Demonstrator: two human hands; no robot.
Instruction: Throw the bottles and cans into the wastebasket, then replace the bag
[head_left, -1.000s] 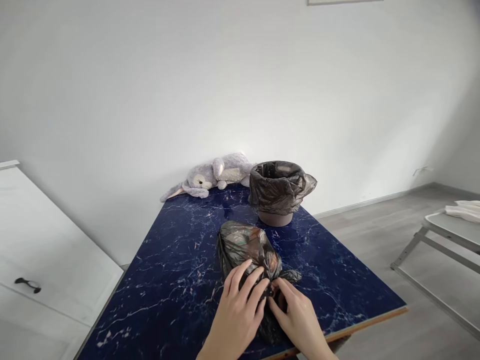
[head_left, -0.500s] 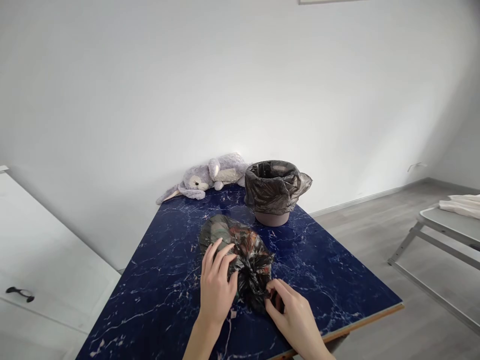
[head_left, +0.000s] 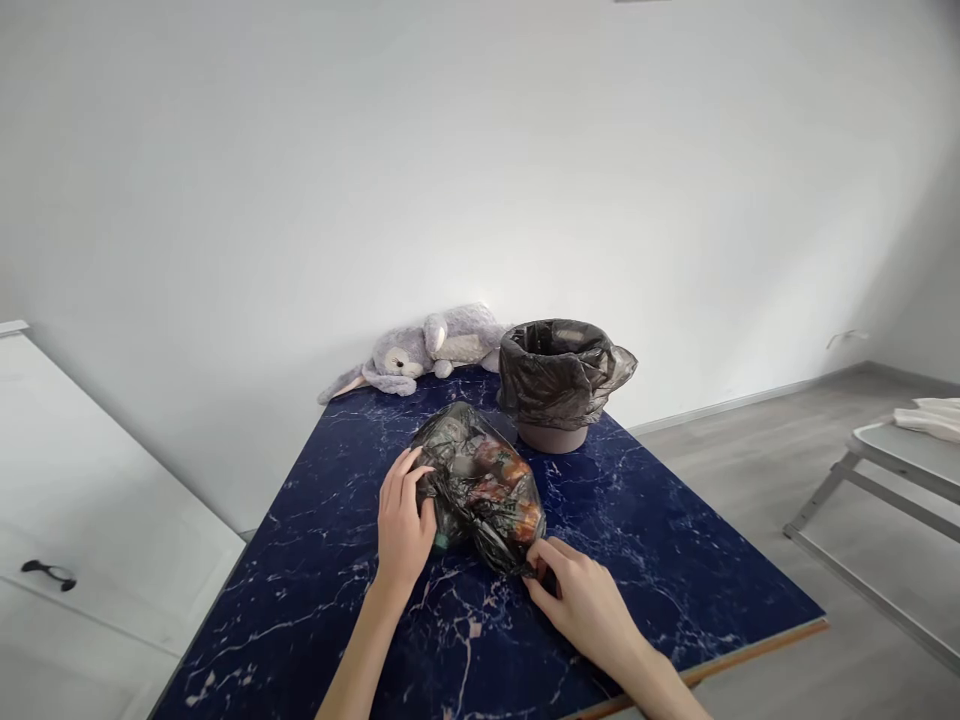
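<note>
A filled, see-through black rubbish bag (head_left: 480, 480) lies on the dark blue marble-patterned table (head_left: 322, 590). My left hand (head_left: 403, 518) rests against the bag's left side, fingers curled onto the plastic. At the bag's near end my right hand (head_left: 581, 605) pinches its gathered neck, which lies flat on the table. Behind the bag stands a small brown bin (head_left: 559, 385) lined with another black bag, its plastic folded over the rim.
A grey plush rabbit (head_left: 424, 352) lies at the table's far edge against the white wall. A white cabinet (head_left: 82, 540) with a black handle stands to the left. On the right, over grey floor, is a low white folding frame (head_left: 885, 470) with cloth on it.
The bag has been pushed away from me toward the bin and rolled over. My left hand slid from on top of it to its left side; my right hand kept hold of the neck.
</note>
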